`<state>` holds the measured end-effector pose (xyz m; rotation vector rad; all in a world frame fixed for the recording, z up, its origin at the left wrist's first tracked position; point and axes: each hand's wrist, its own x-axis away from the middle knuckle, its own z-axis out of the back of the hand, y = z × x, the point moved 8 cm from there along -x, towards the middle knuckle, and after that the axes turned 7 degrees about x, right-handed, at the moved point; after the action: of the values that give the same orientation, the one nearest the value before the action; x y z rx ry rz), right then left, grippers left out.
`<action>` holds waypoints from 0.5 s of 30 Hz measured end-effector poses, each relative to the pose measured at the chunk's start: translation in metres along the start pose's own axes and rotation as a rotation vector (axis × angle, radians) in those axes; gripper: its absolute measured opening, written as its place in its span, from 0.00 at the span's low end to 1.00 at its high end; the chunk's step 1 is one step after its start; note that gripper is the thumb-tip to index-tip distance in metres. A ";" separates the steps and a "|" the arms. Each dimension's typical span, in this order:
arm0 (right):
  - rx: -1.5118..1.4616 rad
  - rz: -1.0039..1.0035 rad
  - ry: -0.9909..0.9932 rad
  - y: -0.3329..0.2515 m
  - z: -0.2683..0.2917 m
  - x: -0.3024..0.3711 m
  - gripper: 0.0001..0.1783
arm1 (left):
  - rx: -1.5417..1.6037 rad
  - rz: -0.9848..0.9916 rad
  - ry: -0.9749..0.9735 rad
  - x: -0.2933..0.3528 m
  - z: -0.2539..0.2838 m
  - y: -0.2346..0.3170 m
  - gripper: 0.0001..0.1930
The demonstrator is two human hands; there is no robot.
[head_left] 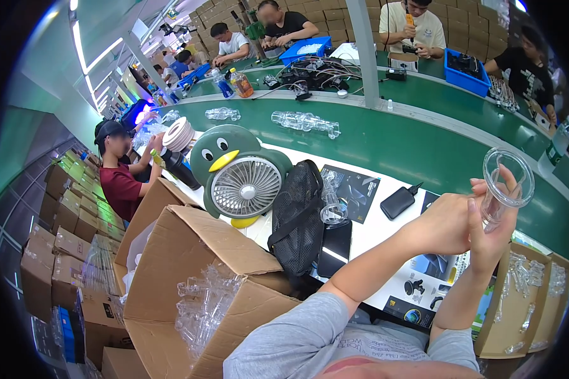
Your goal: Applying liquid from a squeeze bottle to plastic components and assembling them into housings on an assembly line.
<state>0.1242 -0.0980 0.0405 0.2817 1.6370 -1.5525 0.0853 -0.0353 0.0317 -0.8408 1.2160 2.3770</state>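
In my right hand (487, 243), raised at the right, is a clear plastic tube-like part (494, 203) with a wide round flange on top. The fingers curl behind it, and some show through the clear wall. My left hand (446, 221) is closed against the right palm, just below the part. Its fingertips are hidden, so what they grip cannot be made out. Another clear part (330, 205) with a round flange lies on the white tabletop, beside a black mesh bag (297, 218) and a dark phone (335, 249).
An open cardboard box (171, 252) of clear parts stands at my left, with a green penguin-shaped fan (245, 186) behind it. Cardboard trays (496, 316) of small clear pieces sit at right. Clear parts (306, 123) rest on the green belt (385, 136); co-workers sit beyond.
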 end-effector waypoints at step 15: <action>-0.012 -0.003 0.002 -0.001 -0.001 0.000 0.32 | -0.002 0.032 -0.006 0.000 -0.002 -0.004 0.21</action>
<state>0.1232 -0.0971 0.0410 0.2739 1.6488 -1.5447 0.0880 -0.0342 0.0285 -0.8199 1.2339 2.4040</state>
